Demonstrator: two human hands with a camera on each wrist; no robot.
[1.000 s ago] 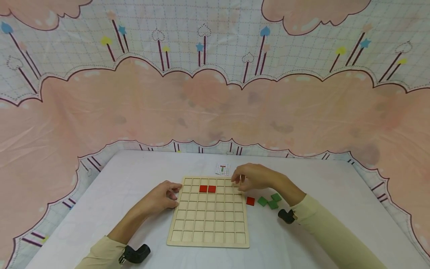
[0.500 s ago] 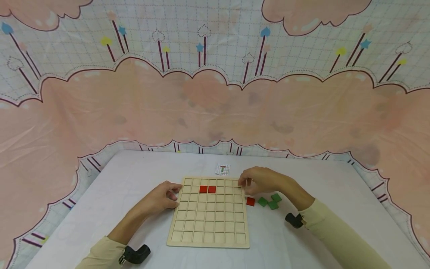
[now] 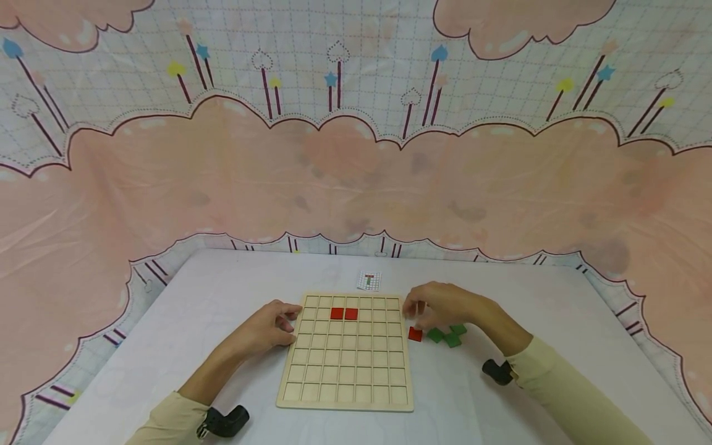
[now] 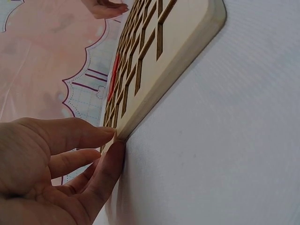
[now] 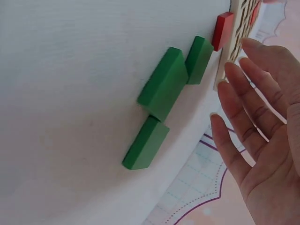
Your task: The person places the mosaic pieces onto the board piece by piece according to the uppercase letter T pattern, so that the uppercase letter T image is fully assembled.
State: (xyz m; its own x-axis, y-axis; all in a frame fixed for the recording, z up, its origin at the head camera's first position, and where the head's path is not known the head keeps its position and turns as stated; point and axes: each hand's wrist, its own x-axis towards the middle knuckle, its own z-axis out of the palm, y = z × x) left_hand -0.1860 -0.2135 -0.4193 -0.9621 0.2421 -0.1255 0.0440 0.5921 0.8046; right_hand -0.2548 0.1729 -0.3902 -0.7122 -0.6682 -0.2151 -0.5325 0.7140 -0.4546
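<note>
Withdrawn from over the board (image 3: pixel 345 357), my right hand (image 3: pixel 443 303) is hovering by the loose red tile (image 3: pixel 415 335) and green tiles (image 5: pixel 166 89); only its wrist view is showing the palm, fingers parted, holding nothing. Between my hands the board is lying, my left hand (image 3: pixel 262 329) touching its edge with spread fingers.

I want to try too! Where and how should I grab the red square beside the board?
Maybe pinch the loose red square by its near and far edges, from above: it lies flat, thick-sided, between the board and the green squares.
</note>
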